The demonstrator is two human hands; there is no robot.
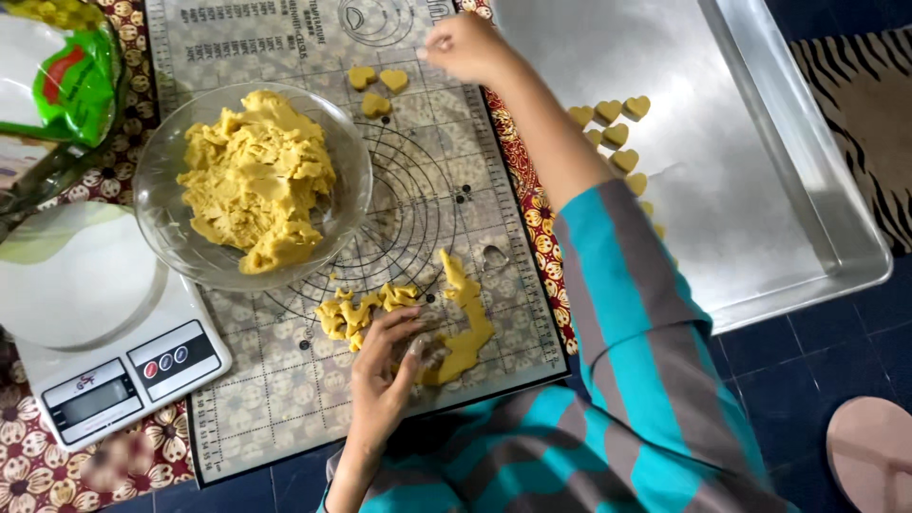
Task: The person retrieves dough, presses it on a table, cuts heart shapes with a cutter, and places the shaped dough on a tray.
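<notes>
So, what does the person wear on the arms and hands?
Both hands, the left hand and the right hand, are bare: no gloves, and no rings or watch that I can see. The right arm has a sleeve with wide turquoise and grey-brown stripes, pushed up the forearm.

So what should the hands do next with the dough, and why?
Probably the right hand should pick up one of the three heart cookies lying just beside it on the mat and carry it to the metal tray, where other hearts already sit in a line. The left hand is busy on the dough scraps.
</notes>
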